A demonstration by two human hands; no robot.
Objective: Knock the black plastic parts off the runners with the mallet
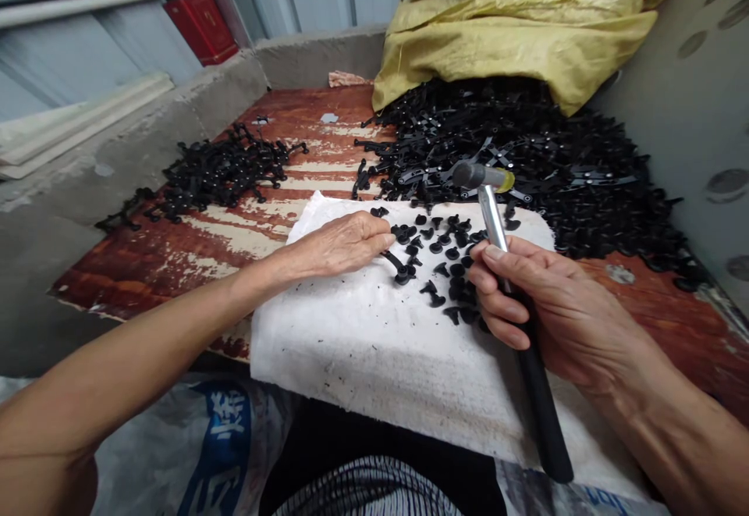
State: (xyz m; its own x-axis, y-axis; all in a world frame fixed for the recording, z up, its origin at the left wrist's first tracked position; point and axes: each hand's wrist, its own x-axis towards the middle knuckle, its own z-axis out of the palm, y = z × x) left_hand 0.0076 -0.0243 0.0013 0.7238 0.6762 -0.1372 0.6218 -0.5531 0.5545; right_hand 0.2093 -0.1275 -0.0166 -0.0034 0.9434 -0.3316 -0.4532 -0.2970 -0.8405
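My left hand (345, 247) rests on a folded white cloth (363, 352), its fingertips at the edge of a scatter of small black plastic pieces (438, 266). Whether those fingers pinch a piece, I cannot tell. My right hand (555, 305) grips a small hammer (495, 219) with a grey head, a metal shaft and a black handle. Its head is raised above the cloth, pointing toward my left hand. A large heap of black moulded parts (515, 165) lies just beyond the cloth, and a smaller heap of linked black parts (216, 172) lies to the left.
The cloth lies on a worn red-painted wooden board (175, 258) edged by low concrete walls (199, 106). A yellow woven sack (515, 40) slumps behind the large heap. A grey wall (690, 94) stands at the right, and a red box (202, 28) sits high on the left.
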